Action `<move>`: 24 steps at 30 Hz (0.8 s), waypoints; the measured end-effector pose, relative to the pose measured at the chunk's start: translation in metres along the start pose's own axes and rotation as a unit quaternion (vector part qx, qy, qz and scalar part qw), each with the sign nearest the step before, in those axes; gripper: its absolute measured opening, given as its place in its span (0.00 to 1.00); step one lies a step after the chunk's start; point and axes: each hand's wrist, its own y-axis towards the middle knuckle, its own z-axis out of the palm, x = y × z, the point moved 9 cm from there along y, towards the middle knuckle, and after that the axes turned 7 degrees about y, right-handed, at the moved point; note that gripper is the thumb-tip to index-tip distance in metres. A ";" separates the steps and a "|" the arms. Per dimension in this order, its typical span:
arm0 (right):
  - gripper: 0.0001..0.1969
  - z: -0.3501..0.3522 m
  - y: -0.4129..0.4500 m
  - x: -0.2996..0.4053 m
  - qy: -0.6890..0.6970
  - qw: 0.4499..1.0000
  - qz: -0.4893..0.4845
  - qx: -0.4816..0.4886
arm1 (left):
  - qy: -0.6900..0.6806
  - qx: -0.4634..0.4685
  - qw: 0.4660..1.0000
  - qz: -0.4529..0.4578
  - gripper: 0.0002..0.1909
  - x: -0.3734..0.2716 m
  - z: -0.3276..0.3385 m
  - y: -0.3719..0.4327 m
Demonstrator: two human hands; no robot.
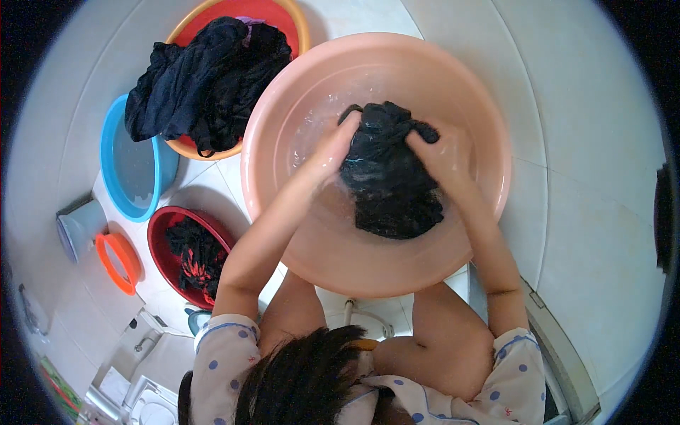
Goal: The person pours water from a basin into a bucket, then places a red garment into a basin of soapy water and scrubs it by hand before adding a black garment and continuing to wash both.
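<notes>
Before me stands a large pink plastic basin (361,271) with water in it. A wet black garment (390,175) is bunched in the middle, its lower part spread in the water. My left hand (337,141) grips its upper left edge, thumb on top and the other fingers hidden behind the cloth. On the opposite side, my right hand (443,154) grasps the upper right, where a twisted end of fabric sticks out past the thumb. Bubbles and splashes show on the water by my left hand.
Dark clothes (212,85) are heaped over an orange-rimmed red basin (300,24) at upper left. A blue basin (106,159) holding water, a dark red basin (154,234) with black and red cloth, and a small orange basin (133,265) stand on the left. A tiled wall (595,159) rises at right.
</notes>
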 end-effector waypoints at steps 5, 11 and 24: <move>0.36 -0.008 -0.013 0.007 -0.257 0.962 -0.088 -0.007 | 0.724 -0.074 0.686 0.002 0.23 -0.060 0.007 -0.025; 0.51 0.080 -0.022 -0.025 -0.319 0.934 -0.130 0.095 | 0.845 -0.061 0.496 0.192 0.31 0.027 0.020 -0.017; 0.24 0.054 0.007 -0.053 0.138 0.990 0.042 -0.013 | 0.460 -0.272 0.817 0.216 0.25 -0.017 -0.052 0.007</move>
